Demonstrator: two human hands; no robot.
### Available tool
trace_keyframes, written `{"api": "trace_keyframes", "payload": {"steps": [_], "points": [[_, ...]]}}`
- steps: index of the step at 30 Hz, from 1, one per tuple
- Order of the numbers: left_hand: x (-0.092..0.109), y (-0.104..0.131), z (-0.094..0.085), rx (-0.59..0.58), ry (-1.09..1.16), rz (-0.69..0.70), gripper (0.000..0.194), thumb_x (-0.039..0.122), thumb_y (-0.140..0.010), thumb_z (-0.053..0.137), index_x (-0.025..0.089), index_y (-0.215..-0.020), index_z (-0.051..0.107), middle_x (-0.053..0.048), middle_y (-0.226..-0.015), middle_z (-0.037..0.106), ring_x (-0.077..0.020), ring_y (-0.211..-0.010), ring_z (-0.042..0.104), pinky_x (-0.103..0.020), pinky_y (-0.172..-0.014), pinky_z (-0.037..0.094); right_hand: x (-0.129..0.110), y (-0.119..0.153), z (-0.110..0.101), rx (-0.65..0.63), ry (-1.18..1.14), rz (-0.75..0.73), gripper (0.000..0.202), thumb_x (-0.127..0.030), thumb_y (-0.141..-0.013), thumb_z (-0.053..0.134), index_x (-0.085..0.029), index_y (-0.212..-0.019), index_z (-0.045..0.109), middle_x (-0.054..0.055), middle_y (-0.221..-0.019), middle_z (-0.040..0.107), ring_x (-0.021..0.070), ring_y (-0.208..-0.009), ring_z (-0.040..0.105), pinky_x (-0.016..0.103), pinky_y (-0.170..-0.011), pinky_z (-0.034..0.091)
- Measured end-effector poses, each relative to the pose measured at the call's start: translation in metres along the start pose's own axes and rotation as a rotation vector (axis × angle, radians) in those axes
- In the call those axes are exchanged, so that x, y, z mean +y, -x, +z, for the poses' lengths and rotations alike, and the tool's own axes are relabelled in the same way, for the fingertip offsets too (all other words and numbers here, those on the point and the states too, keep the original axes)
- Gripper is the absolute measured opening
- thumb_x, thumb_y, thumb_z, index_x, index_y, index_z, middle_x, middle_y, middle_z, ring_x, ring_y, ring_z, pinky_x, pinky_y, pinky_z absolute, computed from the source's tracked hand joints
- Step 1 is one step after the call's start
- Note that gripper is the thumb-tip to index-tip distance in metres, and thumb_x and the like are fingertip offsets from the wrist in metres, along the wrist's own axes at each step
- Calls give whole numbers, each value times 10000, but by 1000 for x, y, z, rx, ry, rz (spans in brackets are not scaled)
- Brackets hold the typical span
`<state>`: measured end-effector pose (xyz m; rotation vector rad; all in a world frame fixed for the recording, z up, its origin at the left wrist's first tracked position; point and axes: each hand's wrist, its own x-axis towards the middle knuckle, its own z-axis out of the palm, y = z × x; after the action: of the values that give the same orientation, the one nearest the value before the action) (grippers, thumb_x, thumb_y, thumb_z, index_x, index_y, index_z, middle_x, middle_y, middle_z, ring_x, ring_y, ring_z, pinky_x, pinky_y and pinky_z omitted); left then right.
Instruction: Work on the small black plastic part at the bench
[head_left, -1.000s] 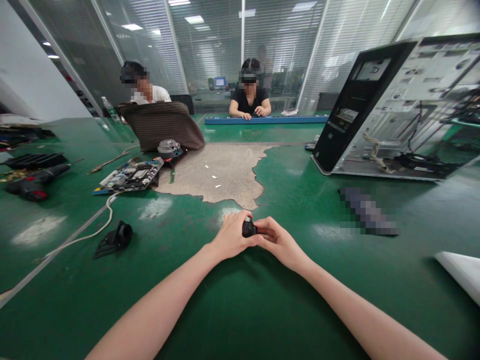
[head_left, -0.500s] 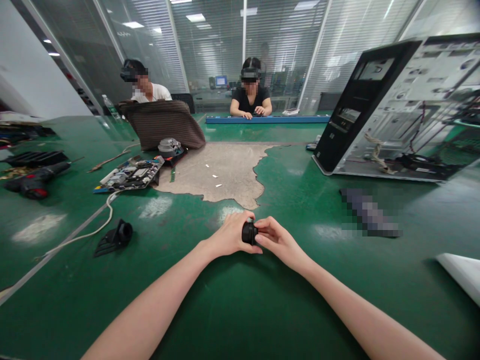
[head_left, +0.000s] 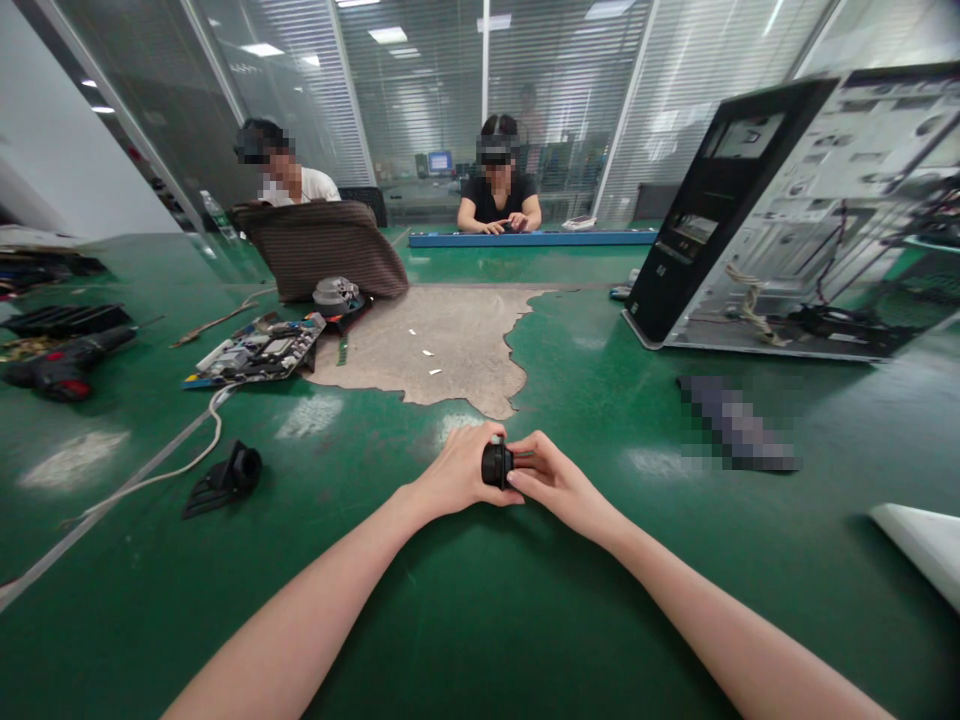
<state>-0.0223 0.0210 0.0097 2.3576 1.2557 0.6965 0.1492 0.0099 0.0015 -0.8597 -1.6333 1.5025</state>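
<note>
Head view shows two bare arms reaching out over a green table (head_left: pixel 525 620). Both hands meet near the middle of the table, not far from the near edge. The left hand (head_left: pixel 457 475) is curled around a small black round part (head_left: pixel 495 464). Its fingers are bent and closed over the part's left side. The right hand (head_left: pixel 551 480) is pinched onto the right side of the same part, thumb below and fingers on top. Whether the part rests on the table or is held just above it cannot be told.

Just past the hands, a gray worn patch (head_left: pixel 442 345) shows in the green top. Toward the left edge lies a black plastic piece (head_left: pixel 225 480), with a white cable (head_left: pixel 161 470) running beside it. Farther back on the left sits a circuit board (head_left: pixel 259 355), and a dark drill (head_left: pixel 64 365) lies by the left edge. An open computer case (head_left: pixel 787 210) lies by the right edge. A white thing (head_left: pixel 922 545) pokes in at the near right corner. Two other people (head_left: pixel 499 190) sit at the far edge, their hands well apart from the person's own.
</note>
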Motion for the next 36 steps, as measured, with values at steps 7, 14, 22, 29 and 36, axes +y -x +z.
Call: {"api": "trace_keyframes", "payload": {"steps": [7, 14, 22, 29, 36], "points": [[0, -1, 0, -8, -8, 2, 648, 514, -519, 685, 209, -1015, 402, -19, -906, 507, -204, -801, 461, -309, -703, 339, 2, -6, 4, 117, 88, 6, 212, -315, -752, 557, -209, -905, 456, 14, -888, 548, 145, -823, 575, 312, -738, 487], [-1, 0, 0, -2, -8, -3, 645, 463, -526, 694, 216, -1040, 391, -15, -907, 505, -206, -818, 464, -311, -721, 336, -2, 0, 0, -5, 43, -31, 248, -260, -727, 597, -220, -919, 445, 10, -947, 541, 142, -875, 572, 340, -825, 461], [0, -1, 0, -6, -14, 0, 649, 482, -527, 693, 214, -1035, 389, -26, -941, 517, -221, -854, 470, -321, -735, 336, 2, -6, 4, 95, 100, -23, 187, -302, -777, 533, -217, -920, 448, 14, -892, 535, 142, -853, 559, 317, -774, 481], [-2, -1, 2, -4, -21, 9, 652, 440, -514, 714, 214, -1030, 386, -16, -928, 514, -209, -831, 469, -312, -730, 338, -2, -2, -1, -20, 42, -25, 269, -243, -719, 612, -223, -921, 435, 5, -930, 533, 135, -869, 564, 337, -838, 453], [-1, -1, 1, -7, -10, 0, 653, 489, -526, 693, 214, -1032, 388, -25, -948, 511, -217, -845, 469, -317, -731, 345, 1, -5, 2, 71, 87, -18, 174, -294, -783, 525, -214, -919, 450, 14, -895, 540, 139, -864, 558, 315, -785, 472]]}}
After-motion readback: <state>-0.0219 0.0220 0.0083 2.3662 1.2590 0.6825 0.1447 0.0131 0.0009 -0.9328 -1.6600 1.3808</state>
